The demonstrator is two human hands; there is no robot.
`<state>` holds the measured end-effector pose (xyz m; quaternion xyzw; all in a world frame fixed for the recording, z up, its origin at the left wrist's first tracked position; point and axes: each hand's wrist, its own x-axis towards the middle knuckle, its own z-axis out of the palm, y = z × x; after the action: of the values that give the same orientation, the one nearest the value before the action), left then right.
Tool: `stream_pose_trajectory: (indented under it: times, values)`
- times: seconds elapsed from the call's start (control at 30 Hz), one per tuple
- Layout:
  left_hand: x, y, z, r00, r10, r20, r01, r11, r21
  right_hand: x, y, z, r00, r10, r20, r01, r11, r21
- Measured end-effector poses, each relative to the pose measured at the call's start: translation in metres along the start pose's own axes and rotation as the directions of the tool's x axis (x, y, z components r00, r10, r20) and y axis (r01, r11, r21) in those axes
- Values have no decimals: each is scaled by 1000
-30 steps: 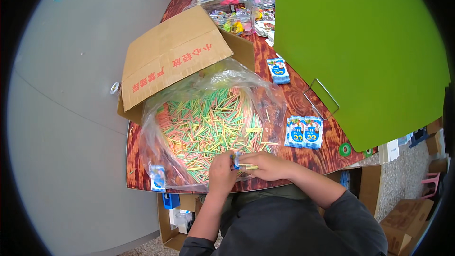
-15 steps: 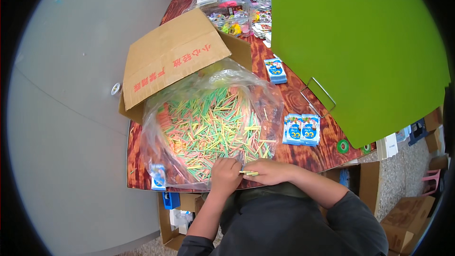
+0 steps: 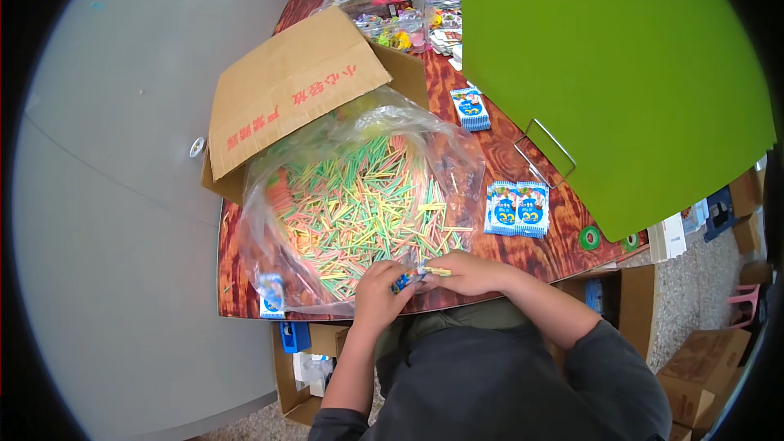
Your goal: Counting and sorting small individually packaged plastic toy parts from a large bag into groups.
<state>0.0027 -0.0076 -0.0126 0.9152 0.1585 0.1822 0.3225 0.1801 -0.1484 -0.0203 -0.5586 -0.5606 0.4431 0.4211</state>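
Observation:
My left hand point(image 3: 378, 296) is closed around a small blue and white packet point(image 3: 401, 282) at the table's front edge. Against it, my right hand point(image 3: 469, 273) pinches a few short yellowish sticks point(image 3: 438, 271), their ends pointing at the packet's mouth; whether any tips are inside I cannot tell. Just beyond both hands lies a big heap of thin pink, green and yellow sticks point(image 3: 359, 212) in a clear plastic bag point(image 3: 457, 159). The bag spreads out of a tipped cardboard box point(image 3: 294, 86).
Stacks of blue and white packets point(image 3: 516, 209) point(image 3: 469, 108) lie right of the bag, another packet point(image 3: 272, 307) at its lower left. A green board point(image 3: 612, 82) with a wire handle point(image 3: 549, 151) covers the right side. Behind stands a clear tub point(image 3: 400, 16).
Both hands have shifted slightly, and the blue packet now shows in my left hand. The sticks in my right hand have come up closer to it. The whole view has moved a little.

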Motion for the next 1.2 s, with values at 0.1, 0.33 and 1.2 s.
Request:
stream_pose_trajectory:
  times: [0.1,0.33,1.2]
  values:
    - [0,6,-6,998,-63,6,63,997,-41,3,-5,-7,999,-54,3,54,997,-60]
    - [-6,-2,-9,992,8,-125,0,998,63,6,-15,-9,998,-58,23,62,980,-189]
    - [-35,-7,21,930,-361,75,257,490,-833,39,22,10,697,-96,-711,196,979,60]
